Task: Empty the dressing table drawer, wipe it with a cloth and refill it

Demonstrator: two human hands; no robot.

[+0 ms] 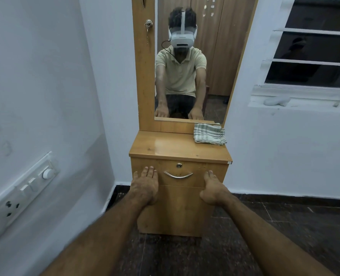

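Observation:
The wooden dressing table [165, 146] stands against the wall with a tall mirror above it. Its drawer [197, 166] is closed flush, with a curved metal handle [178, 175] and a small keyhole above it. My left hand [145, 186] lies flat on the drawer front left of the handle, fingers spread. My right hand [213, 189] rests against the front to the right of the handle, fingers extended. Neither hand holds anything. A folded green-and-white checked cloth [209, 134] lies on the table top at the back right.
A white wall with a switch and socket panel [23, 194] runs along the left. A barred window [312, 50] with a sill is at the right. The floor [284, 236] is dark stone. The mirror [189, 62] reflects a seated person and a wardrobe.

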